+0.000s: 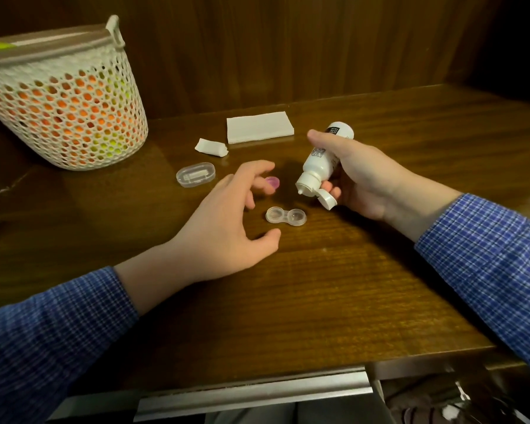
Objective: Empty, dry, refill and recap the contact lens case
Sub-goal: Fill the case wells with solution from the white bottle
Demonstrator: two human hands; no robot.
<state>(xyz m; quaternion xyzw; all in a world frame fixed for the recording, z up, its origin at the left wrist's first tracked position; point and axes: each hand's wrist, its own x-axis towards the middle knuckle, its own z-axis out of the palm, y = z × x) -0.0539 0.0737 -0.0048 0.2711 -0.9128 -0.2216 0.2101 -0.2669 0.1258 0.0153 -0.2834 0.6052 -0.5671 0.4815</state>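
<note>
A white mesh basket (65,99) stands at ten o'clock on the wooden table (318,286), orange and yellow showing through its holes.

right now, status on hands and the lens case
Right hand grips solution bottle, flip cap open, nozzle tipped down. Left hand open, hovering beside contact lens case, both wells uncapped. Pink cap behind left fingers. Nothing blocking the case.

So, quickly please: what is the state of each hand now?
Left hand: open, fingers loosely spread above the table, holding nothing.
Right hand: grips the white bottle, tilted nozzle-down, cap flipped open.
</note>
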